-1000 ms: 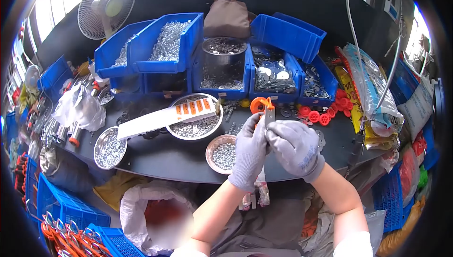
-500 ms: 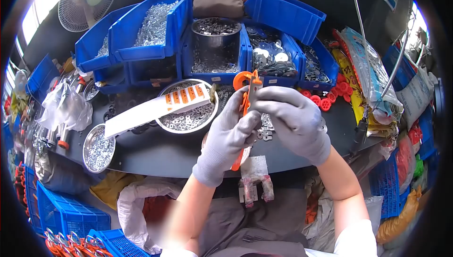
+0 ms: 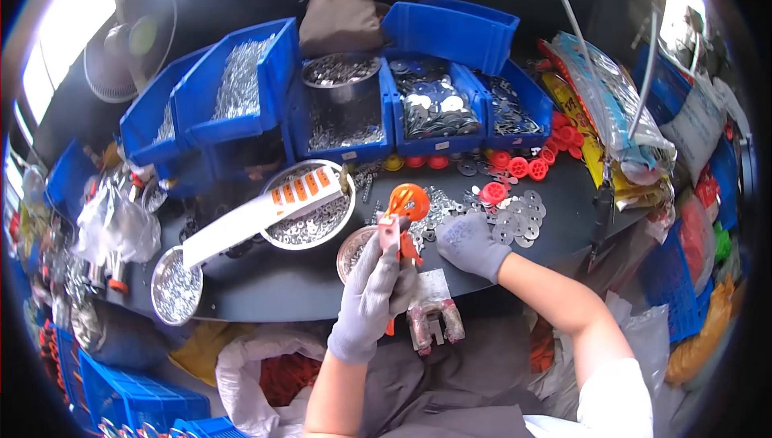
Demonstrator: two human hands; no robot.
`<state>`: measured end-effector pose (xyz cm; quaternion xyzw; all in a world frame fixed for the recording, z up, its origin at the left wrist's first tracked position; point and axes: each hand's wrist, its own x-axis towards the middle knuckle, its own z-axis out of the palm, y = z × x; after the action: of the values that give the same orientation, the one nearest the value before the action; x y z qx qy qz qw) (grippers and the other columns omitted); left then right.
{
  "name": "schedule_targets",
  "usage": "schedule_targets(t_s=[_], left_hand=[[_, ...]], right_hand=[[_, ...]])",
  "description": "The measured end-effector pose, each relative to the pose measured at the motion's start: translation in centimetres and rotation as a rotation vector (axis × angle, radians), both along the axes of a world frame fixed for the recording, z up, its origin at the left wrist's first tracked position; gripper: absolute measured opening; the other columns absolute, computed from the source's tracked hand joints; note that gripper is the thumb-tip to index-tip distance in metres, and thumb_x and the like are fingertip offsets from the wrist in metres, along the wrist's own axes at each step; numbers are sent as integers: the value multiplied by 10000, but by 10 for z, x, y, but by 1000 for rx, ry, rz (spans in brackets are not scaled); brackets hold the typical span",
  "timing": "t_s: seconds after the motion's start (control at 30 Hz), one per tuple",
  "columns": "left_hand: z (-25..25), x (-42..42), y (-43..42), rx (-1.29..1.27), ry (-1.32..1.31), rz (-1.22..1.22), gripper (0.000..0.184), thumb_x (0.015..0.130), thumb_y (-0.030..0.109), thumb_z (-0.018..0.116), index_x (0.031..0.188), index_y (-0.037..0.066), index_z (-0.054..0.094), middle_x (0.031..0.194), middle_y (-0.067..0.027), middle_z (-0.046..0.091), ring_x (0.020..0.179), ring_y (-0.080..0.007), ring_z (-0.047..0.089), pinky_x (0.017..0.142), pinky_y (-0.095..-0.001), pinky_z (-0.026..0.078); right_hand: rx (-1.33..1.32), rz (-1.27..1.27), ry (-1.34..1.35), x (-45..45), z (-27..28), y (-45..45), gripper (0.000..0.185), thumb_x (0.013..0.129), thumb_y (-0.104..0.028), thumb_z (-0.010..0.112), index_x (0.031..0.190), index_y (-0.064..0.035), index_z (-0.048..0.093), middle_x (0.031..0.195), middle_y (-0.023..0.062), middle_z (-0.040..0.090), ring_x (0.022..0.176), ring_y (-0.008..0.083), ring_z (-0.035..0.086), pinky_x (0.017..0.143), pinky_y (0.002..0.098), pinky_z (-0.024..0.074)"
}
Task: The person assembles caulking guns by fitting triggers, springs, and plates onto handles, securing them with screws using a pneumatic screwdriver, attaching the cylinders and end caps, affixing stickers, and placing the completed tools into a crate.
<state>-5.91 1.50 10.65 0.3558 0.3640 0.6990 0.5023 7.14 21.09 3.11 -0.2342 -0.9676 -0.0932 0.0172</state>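
Note:
My left hand [image 3: 370, 293], in a grey glove, is closed around an orange plastic part [image 3: 408, 202] with a round, wheel-like top and a pale metal piece at its front. I cannot make out its exact kind. My right hand [image 3: 474, 247], also gloved, rests on the table with curled fingers at a spread of small metal pieces [image 3: 438, 206]. Its fingertips are hidden, so what they pinch does not show. Flat round washers [image 3: 523, 217] and a red plastic wheel [image 3: 493, 193] lie beside it. Below the hands, a worn metal fixture [image 3: 434, 301] stands at the table's edge.
Blue bins [image 3: 346, 146] of metal hardware line the back. A bowl of small nuts or washers [image 3: 342, 225] has a white strip with orange labels [image 3: 257, 217] across it. Another bowl [image 3: 177, 287] stands left. Red wheels [image 3: 537, 169] and plastic bags [image 3: 599, 100] are at right.
My right hand has left the orange part and moved down to the small metal pieces on the table. My left hand has lowered slightly, still holding the part. The whole view has shifted.

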Motion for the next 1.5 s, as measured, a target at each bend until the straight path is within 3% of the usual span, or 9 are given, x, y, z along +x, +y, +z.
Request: schedule_targets(t_s=[0.13,0.2,0.4,0.53,0.73,0.93,1.0,1.23,1.5], left_hand=[[-7,7,-4,77,-159,-48,563,1005,394,518,1466,100,382,723,38,330,509,-19,237,447,-166,211],[-12,11,-4,49,-206,-91,521,1015,345,514,1450,83,397,775,5,416,556,-50,318,484,-188,242],[-26,60,22,-238,4,38,333,976,230,608,1238,63,490,789,21,478,549,-47,388,457,-199,286],[-31,71,37,-19,230,-313,386,952,263,644,1228,48,483,747,43,430,538,-24,358,436,-178,263],[-49,95,63,-74,638,-285,538,966,142,610,1448,37,394,815,42,467,593,-23,403,514,-161,362],[-53,108,84,247,1361,162,586,887,47,640,1436,63,438,1074,-206,683,852,-346,694,700,-410,539],[-68,104,83,-116,1660,74,602,876,110,678,1434,129,452,1006,-202,691,830,-378,685,686,-432,544],[-62,116,85,-37,1807,-14,552,862,272,690,1373,223,487,725,-166,632,519,-375,611,453,-488,473],[-84,117,93,-68,1718,-164,512,873,246,685,1353,209,508,768,-192,637,590,-397,628,504,-492,504]], right_hand=[[-224,24,739,17,38,-11,136,844,-168,661,887,-48,708,742,73,651,653,208,641,605,336,509],[-997,-90,1144,29,74,-50,109,876,-85,665,934,-11,720,743,17,646,655,94,608,606,261,494],[-1460,-70,1396,68,81,-81,121,911,-49,653,994,29,694,856,-3,663,752,38,577,661,215,482],[-725,47,1320,113,60,-74,142,868,-44,697,996,18,692,837,58,660,776,127,604,714,274,483],[-380,-21,1325,168,44,-59,164,836,-74,698,996,-37,696,861,101,687,787,222,690,669,353,527],[-127,-414,1361,261,31,12,209,834,-44,635,1039,-13,668,976,129,672,859,221,664,739,329,528],[30,-590,1320,302,21,59,231,845,-74,624,1062,1,659,980,146,666,871,247,666,754,330,528],[462,-1011,1225,480,13,258,359,861,-248,617,1092,26,596,978,272,661,940,419,644,832,459,508],[-11,-1089,1927,570,13,390,296,819,-165,576,1037,18,654,894,118,690,756,238,634,717,354,499]])
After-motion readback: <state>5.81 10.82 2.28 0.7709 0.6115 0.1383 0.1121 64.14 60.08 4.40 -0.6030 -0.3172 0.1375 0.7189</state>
